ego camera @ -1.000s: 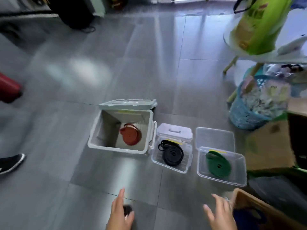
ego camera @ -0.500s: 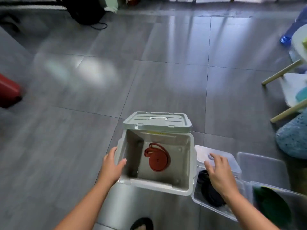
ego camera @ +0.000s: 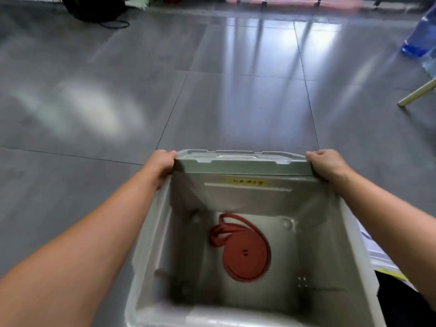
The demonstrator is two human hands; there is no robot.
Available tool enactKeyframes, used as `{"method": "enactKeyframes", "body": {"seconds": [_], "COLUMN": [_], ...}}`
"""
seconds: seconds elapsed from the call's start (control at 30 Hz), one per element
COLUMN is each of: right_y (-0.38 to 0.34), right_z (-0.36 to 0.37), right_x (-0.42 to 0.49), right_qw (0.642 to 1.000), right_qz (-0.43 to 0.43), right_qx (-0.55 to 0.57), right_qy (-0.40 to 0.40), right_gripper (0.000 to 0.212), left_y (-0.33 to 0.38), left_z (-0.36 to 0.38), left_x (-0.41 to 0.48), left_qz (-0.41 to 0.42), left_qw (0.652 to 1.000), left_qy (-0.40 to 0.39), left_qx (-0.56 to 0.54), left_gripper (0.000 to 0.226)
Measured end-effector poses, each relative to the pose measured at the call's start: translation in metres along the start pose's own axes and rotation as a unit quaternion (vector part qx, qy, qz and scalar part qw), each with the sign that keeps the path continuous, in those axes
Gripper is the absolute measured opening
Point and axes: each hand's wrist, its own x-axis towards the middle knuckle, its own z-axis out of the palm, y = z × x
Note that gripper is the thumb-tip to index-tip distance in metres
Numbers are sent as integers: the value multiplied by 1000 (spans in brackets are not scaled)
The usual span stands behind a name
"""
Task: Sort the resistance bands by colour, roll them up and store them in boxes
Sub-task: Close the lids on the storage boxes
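A large white plastic box (ego camera: pixel 151 237) stands open on the floor right below me. A rolled red resistance band (ego camera: pixel 245 253) lies flat on its bottom, with a loose loop at its upper left. The box's grey-white lid (ego camera: pixel 240 162) sits at the far rim. My left hand (ego camera: pixel 161 162) grips the lid's left corner and my right hand (ego camera: pixel 326 162) grips its right corner. A second, clear box (ego camera: pixel 377 256) shows only as a sliver at the right, something black inside it.
Grey floor tiles (ego camera: pixel 212 90) stretch away beyond the box. A pale wooden furniture leg (ego camera: pixel 417 92) slants in at the right edge, with a blue water bottle (ego camera: pixel 422 41) behind it. A black object with a cable (ego camera: pixel 94 8) sits at the far left.
I have come closer over the white box. My left hand left the box's near-left rim and my right hand left the small box's lid; both now hold the big lid's corners.
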Motion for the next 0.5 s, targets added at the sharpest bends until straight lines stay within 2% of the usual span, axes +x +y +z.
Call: {"method": "enactKeyframes", "body": {"seconds": [0.07, 0.17, 0.2, 0.27, 0.3, 0.33, 0.4, 0.47, 0.5], "right_y": [0, 9, 17, 37, 48, 62, 85, 101, 107], "right_z": [-5, -27, -31, -37, -36, -33, -24, -12, -8], "right_x": [-14, -70, -95, -148, -172, -190, -216, -233, -238], "right_qw": [998, 989, 986, 986, 988, 990, 992, 993, 993], "right_qz": [-30, -58, -69, -81, -81, -81, -77, -80, -77], "right_qx": [48, 119, 130, 113, 97, 79, 65, 37, 13], "right_qy": [26, 63, 75, 90, 91, 87, 74, 82, 93], "right_gripper": [26, 34, 36, 41, 43, 45, 49, 61, 70], "left_y": [-9, -24, -35, -57, -69, -80, -98, -111, -113], "left_z": [-6, -21, -25, -29, -31, -31, -28, -25, -24], "left_x": [-6, -50, -74, -125, -145, -159, -184, -204, -213], "left_qz": [52, 113, 131, 144, 147, 150, 140, 135, 136], "left_qw": [998, 992, 990, 989, 988, 987, 987, 987, 987], "left_qy": [46, 53, 48, 45, 51, 56, 60, 76, 84], "left_qx": [5, -15, -14, -5, 7, 25, 47, 29, 3], "left_gripper": [24, 13, 22, 54, 63, 67, 57, 55, 61]}}
